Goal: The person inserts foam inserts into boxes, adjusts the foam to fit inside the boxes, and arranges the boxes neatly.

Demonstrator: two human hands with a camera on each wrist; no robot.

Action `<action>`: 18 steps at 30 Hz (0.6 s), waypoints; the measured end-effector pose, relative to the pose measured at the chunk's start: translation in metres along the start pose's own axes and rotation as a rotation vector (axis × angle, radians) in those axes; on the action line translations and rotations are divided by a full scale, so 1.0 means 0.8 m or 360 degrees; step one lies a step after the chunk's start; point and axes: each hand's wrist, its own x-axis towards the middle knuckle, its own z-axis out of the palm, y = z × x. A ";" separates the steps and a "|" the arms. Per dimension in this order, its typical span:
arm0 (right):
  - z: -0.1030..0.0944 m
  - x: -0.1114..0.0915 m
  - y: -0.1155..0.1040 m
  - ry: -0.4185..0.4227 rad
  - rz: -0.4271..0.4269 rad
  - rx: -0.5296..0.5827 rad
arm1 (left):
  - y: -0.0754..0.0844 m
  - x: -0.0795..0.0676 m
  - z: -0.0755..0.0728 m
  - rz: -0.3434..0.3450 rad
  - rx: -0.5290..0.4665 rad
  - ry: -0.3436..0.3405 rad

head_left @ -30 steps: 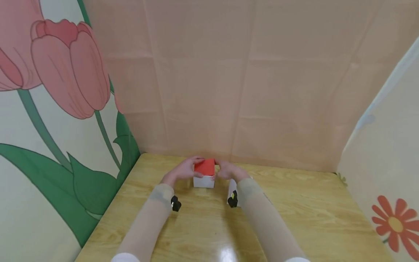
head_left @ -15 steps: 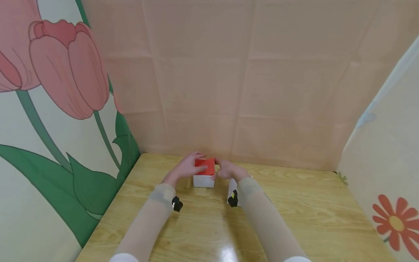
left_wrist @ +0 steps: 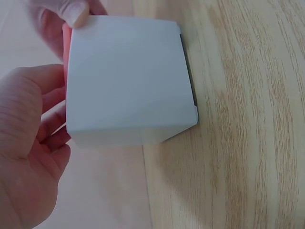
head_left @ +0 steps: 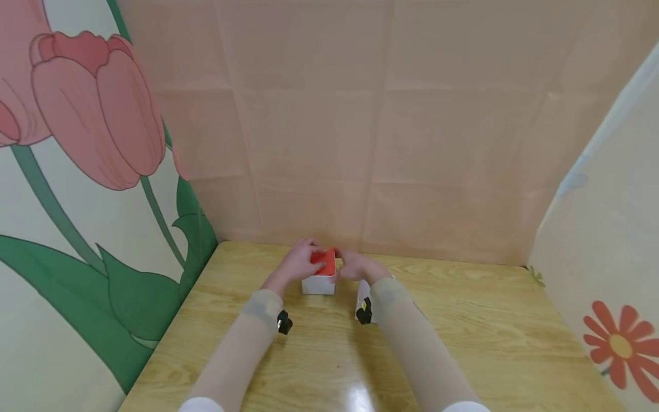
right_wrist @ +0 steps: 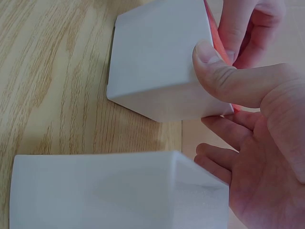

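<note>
A small white box with a red top stands on the wooden table. My right hand holds its right side: in the right wrist view the thumb lies on the near white face and fingers touch the far edge. My left hand reaches over the box from the left, its thumb and fingers resting on the red top. Seen from the left wrist, the left hand meets the red edge beside the white face. Whether its fingertips pinch the red piece is hidden.
A second white box-like piece lies on the table by the right wrist, partly behind the forearm in the head view. The wooden table ends at a plain beige backdrop. Flower-printed panels stand at both sides.
My left hand has left the box's left side and front edge and moved right, over the red top. My right hand keeps its hold. The head view has shifted slightly.
</note>
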 end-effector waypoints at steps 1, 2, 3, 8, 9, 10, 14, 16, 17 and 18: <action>0.004 0.011 -0.005 0.0001 0.0099 -0.0061 | 0.001 0.000 0.000 -0.0009 0.0007 -0.0006; 0.009 0.022 -0.009 0.0009 0.0204 -0.0099 | 0.001 0.000 0.000 -0.0014 0.0011 -0.0012; 0.010 0.025 -0.006 0.0012 0.0219 -0.0096 | 0.002 0.000 0.000 -0.0020 0.0010 -0.0017; 0.004 0.020 0.008 -0.0002 0.0107 0.0007 | 0.006 0.001 0.000 -0.0026 0.0060 -0.0030; 0.004 0.018 0.009 -0.0008 0.0101 0.0015 | 0.006 0.002 0.000 -0.0029 0.0074 -0.0033; 0.003 0.017 0.008 -0.0010 0.0109 0.0023 | 0.007 0.002 0.000 -0.0028 0.0092 -0.0036; 0.004 0.017 0.004 0.0002 0.0134 0.0016 | 0.008 0.003 -0.002 -0.0025 0.0118 -0.0047; 0.004 0.016 0.003 0.0004 0.0117 0.0022 | 0.006 0.003 -0.004 -0.0025 0.0125 -0.0048; 0.004 0.016 0.003 0.0007 0.0107 0.0020 | 0.005 0.004 -0.005 -0.0027 0.0123 -0.0045; 0.004 0.016 0.003 0.0008 0.0105 0.0017 | 0.003 0.004 -0.007 -0.0032 0.0120 -0.0042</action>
